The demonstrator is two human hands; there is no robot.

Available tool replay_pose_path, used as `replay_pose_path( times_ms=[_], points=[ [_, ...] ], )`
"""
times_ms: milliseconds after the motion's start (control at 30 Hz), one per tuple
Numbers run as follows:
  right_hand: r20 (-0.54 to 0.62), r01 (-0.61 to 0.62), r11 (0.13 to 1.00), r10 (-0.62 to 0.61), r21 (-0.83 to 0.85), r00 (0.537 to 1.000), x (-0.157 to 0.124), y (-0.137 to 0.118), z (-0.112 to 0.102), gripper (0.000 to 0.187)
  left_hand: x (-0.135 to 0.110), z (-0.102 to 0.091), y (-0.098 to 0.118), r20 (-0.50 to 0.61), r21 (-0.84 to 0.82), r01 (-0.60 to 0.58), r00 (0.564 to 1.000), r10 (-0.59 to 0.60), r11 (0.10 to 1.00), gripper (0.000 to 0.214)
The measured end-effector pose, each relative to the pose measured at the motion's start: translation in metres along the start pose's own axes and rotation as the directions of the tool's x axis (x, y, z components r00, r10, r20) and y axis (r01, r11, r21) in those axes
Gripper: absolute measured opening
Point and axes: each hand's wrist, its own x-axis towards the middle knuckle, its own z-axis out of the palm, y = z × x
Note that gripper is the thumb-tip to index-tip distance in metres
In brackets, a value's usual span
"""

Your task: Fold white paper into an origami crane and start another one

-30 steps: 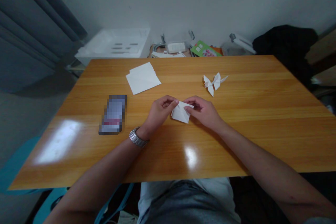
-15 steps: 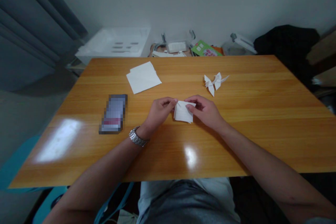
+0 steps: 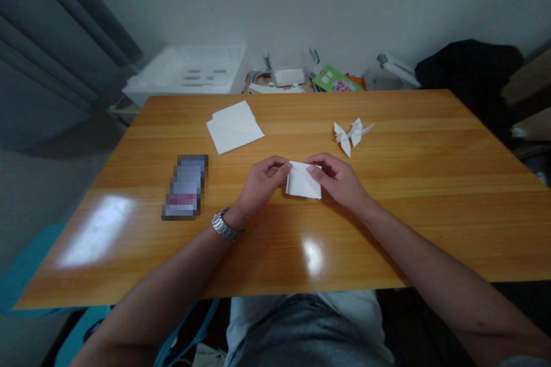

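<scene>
A small folded square of white paper [image 3: 303, 183] is held between my two hands over the middle of the table. My left hand [image 3: 266, 179] pinches its upper left corner between thumb and fingers; a metal watch [image 3: 225, 226] is on that wrist. At the upper right corner, my right hand [image 3: 339, 179] grips the paper, thumb on the face toward me and fingers behind. The fingertips behind the paper are hidden. Beyond my right hand lies a folded white paper figure with pointed wings [image 3: 350, 135].
White paper sheets [image 3: 236, 129] lie at the back left of the wooden table [image 3: 413, 183]. A blurred-out phone [image 3: 186, 188] rests left of my left hand. Behind the table stand a white plastic bin [image 3: 189, 66], a green booklet [image 3: 333, 79] and a black cloth-like heap [image 3: 467, 69].
The folded paper has turned slightly and its lower edge now looks straighter, with the loose layers at the bottom closed together. Both hands have shifted up a little and keep their hold.
</scene>
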Motion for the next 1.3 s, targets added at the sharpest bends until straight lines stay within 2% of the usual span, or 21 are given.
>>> replay_pose_path(
  times_ms=[67, 133, 233, 333, 400, 567, 767, 933, 1067, 1300],
  points=[
    [-0.024, 0.027, 1.0, -0.028, -0.01, 0.999, 0.0, -0.002, -0.002, 0.026, 0.0, 0.0, 0.001, -0.037, -0.034, 0.027, 0.999, -0.028, 0.999, 0.033],
    [-0.097, 0.068, 0.998, -0.069, -0.018, 0.993, 0.001, -0.003, -0.005, 0.029, 0.001, 0.0, 0.003, -0.086, -0.085, 0.035, 0.995, -0.042, 0.996, 0.034],
    [-0.175, 0.124, 0.986, -0.142, -0.109, 0.974, 0.002, -0.004, -0.009, 0.032, 0.002, 0.001, 0.003, -0.156, -0.169, 0.009, 0.987, -0.036, 0.986, 0.036],
    [-0.114, 0.171, 0.96, -0.2, -0.223, 0.973, 0.002, -0.007, -0.008, 0.035, 0.004, 0.001, 0.0, -0.193, -0.213, -0.025, 0.981, -0.017, 0.977, 0.035],
    [-0.081, 0.163, 0.955, -0.188, -0.247, 0.979, 0.0, -0.01, -0.006, 0.037, 0.004, 0.002, -0.002, -0.197, -0.225, -0.043, 0.98, -0.003, 0.973, 0.034],
    [-0.123, 0.095, 0.973, -0.123, -0.212, 0.985, 0.0, -0.011, -0.001, 0.037, 0.002, 0.004, -0.001, -0.159, -0.248, -0.043, 0.987, 0.003, 0.968, 0.031],
    [-0.14, 0.102, 0.979, -0.127, -0.175, 0.982, 0.001, -0.008, -0.002, 0.034, 0.0, 0.005, 0.003, -0.079, -0.209, 0.0, 0.997, -0.017, 0.978, 0.036],
    [-0.046, 0.148, 0.963, -0.163, -0.226, 0.986, -0.002, -0.007, 0.0, 0.034, 0.001, 0.006, -0.003, -0.002, -0.209, 0.03, 1.0, -0.032, 0.977, 0.043],
    [-0.024, 0.137, 0.963, -0.146, -0.23, 0.989, -0.002, -0.001, 0.0, 0.026, -0.002, 0.006, -0.001, 0.067, -0.229, 0.115, 0.993, -0.102, 0.967, 0.04],
    [-0.001, 0.129, 0.972, -0.132, -0.195, 0.991, -0.002, 0.002, 0.0, 0.024, -0.002, 0.006, 0.001, 0.083, -0.267, 0.156, 0.987, -0.138, 0.951, 0.036]
  ],
)
